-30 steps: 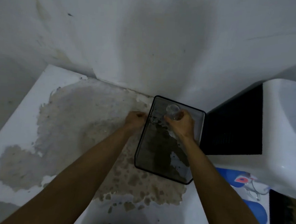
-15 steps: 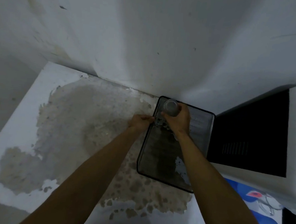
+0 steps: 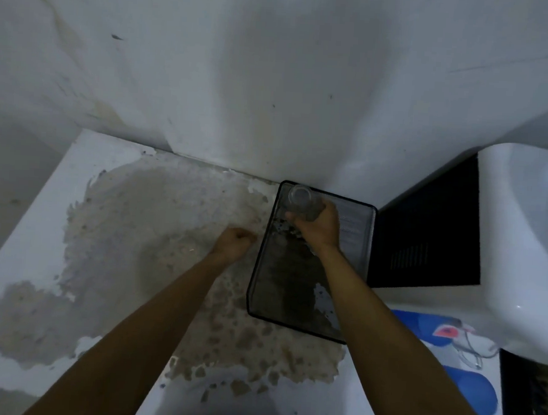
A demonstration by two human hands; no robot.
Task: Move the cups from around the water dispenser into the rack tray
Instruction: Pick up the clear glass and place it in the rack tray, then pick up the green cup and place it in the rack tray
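Observation:
A black wire-mesh rack tray lies on the worn white counter against the wall. My right hand holds a clear glass cup over the tray's far left corner, its mouth facing up toward me. My left hand is a closed fist just left of the tray's left rim, a little apart from the mesh. The white water dispenser with a black side panel stands right of the tray.
The counter has a large patch of peeled, stained surface in its middle. The white wall rises directly behind the tray. Blue items and a thin wire lie on the counter below the dispenser at the right.
My right hand has carried the cup from the tray's middle back to its far left corner. My left hand has come off the tray's rim and drawn back to the left.

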